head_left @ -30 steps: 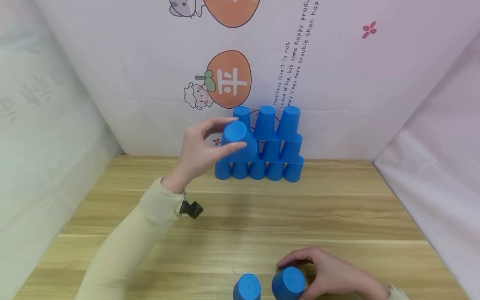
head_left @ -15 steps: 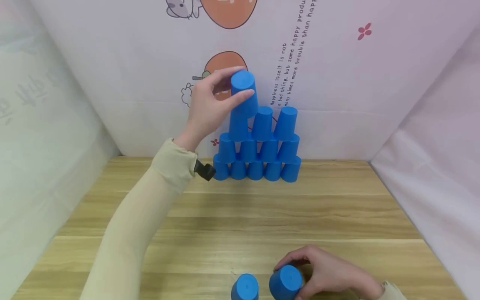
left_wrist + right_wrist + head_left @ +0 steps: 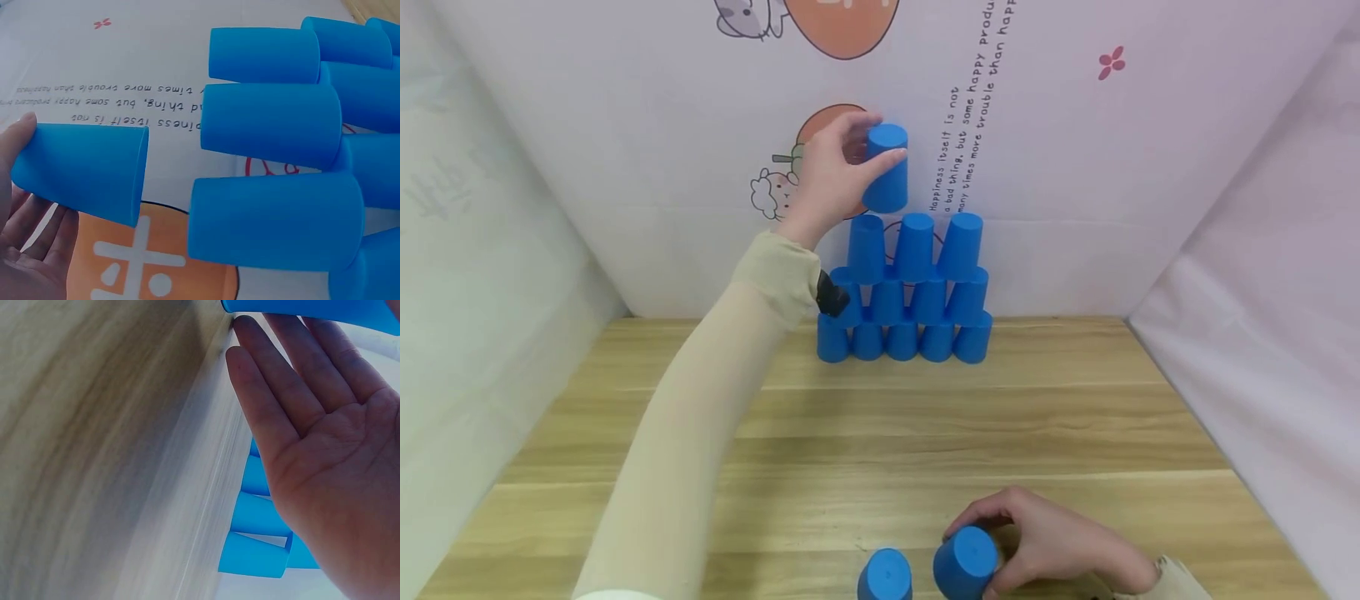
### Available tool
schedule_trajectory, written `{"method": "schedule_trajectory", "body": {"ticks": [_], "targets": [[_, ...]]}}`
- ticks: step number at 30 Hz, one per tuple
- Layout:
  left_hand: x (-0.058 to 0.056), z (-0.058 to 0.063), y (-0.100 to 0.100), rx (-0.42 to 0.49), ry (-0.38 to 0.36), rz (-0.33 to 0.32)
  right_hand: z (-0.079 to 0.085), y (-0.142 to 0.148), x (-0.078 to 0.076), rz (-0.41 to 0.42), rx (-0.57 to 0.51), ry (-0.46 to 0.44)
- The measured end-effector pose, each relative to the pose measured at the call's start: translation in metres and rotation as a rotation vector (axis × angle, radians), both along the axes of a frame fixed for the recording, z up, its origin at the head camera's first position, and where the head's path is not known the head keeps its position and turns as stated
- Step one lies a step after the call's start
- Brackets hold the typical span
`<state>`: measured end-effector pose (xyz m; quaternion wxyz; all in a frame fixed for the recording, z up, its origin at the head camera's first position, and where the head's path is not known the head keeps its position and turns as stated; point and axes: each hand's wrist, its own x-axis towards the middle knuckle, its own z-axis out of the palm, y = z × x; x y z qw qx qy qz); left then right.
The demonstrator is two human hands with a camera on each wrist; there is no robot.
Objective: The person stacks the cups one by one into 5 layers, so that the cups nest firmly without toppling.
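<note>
My left hand (image 3: pixel 838 171) pinches an upside-down blue cup (image 3: pixel 887 171) between thumb and fingers, just above the top row of a stack of blue cups (image 3: pixel 916 250). In the left wrist view a gap shows between the held cup (image 3: pixel 84 172) and the stack's top cups (image 3: pixel 275 222). At the front of the table, my right hand (image 3: pixel 1048 537) grips another upside-down blue cup (image 3: pixel 964 565) with thumb and fingers on its sides. A further upturned blue cup (image 3: pixel 885 577) stands just left of it, apart from the hand.
The stack has three rows, narrowing upward, at the back of the wooden table (image 3: pixel 880 450). Right behind it hangs a printed white cloth (image 3: pixel 1037 167). White cloth walls (image 3: pixel 1262 250) also stand at both sides.
My left hand has raised its cup from in front of the stack to above the top row. My right hand keeps its grip at the front, nearly unmoved. The head view has shifted slightly.
</note>
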<state>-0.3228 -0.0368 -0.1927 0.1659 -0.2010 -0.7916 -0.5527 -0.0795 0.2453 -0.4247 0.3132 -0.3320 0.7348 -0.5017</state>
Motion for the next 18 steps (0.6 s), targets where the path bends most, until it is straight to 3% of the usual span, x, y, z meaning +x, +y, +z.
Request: {"method": "schedule_trajectory", "body": {"ticks": [3, 8, 18], "targets": [[-0.004, -0.007, 0.002, -0.010, -0.039, 0.008, 0.000, -0.001, 0.000, 0.001, 0.009, -0.005], [-0.010, -0.018, 0.008, -0.049, -0.023, 0.027, 0.000, 0.000, -0.001, -0.005, 0.033, -0.017], [-0.011, -0.020, 0.013, -0.042, -0.049, 0.016, 0.001, 0.000, -0.002, -0.010, 0.041, -0.020]]}}
